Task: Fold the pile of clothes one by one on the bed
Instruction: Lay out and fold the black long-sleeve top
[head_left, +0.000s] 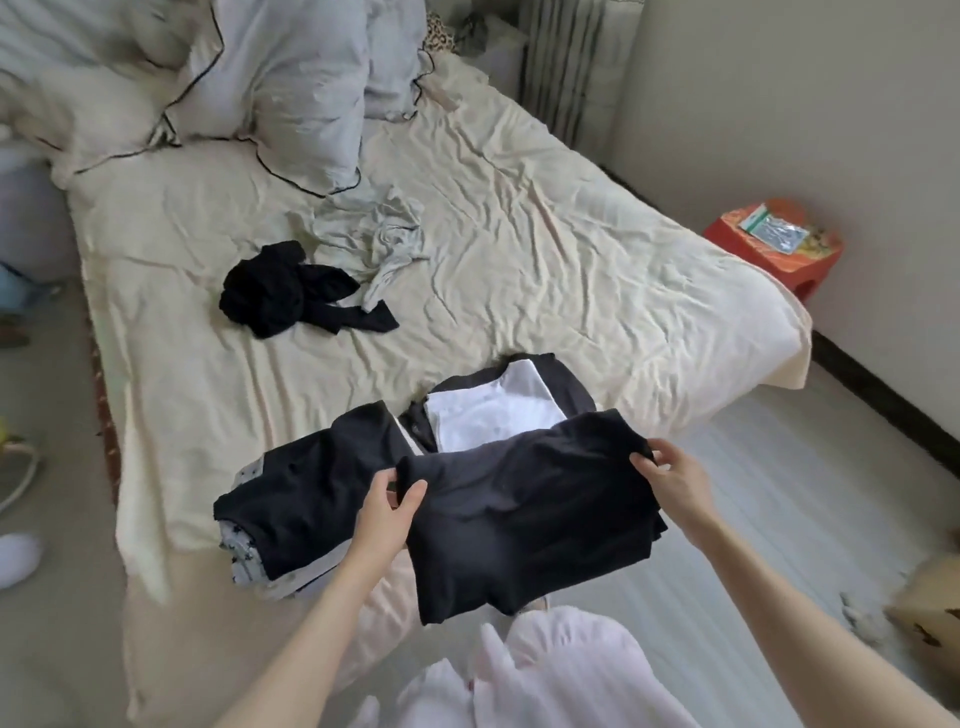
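- The left hand (387, 506) pinches the upper left corner of a dark navy garment (524, 514), thumb on top and fingers curled under the edge.
- The right hand (670, 480) grips the same garment at its upper right corner, so the cloth is stretched between the two hands, which are well apart.
- The garment hangs over the near corner of the bed (519, 249), its lower edge falling in front of the person's pale clothing.
- Just left of it, on the bed, lies a folded stack (306, 512): a dark piece on top of a light dotted one.
- Behind the held garment a second stack (493, 415) shows a white folded piece lying on dark fabric.
- Farther up the cream sheet, a crumpled black garment (283, 288) lies touching a crumpled pale grey-green garment (374, 234).
- Pillows (291, 88) with dark piping are heaped at the head of the bed.
- A red stool (779, 249) stands on the floor at the right, beside the wall, with a clear packet on top.
- A cardboard box (930, 603) sits at the right edge, partly cut off.
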